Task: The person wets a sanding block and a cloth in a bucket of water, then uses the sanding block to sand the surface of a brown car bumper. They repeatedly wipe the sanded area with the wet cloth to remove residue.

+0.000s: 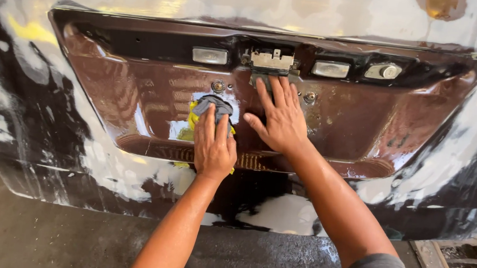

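The left hand presses a grey-and-yellow cloth pad onto a glossy brown car tailgate panel, fingers together. The right hand lies flat beside it, fingers spread — wet concrete floor below.

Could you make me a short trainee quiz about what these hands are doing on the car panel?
1. True or false: the left hand presses a grey cloth against the brown panel.
2. What is the right hand doing? A) gripping a tool B) lying flat on the panel C) hanging free
3. How many small rectangular lamps sit along the recess above the hands?

Key: 1 true; 2 B; 3 two.
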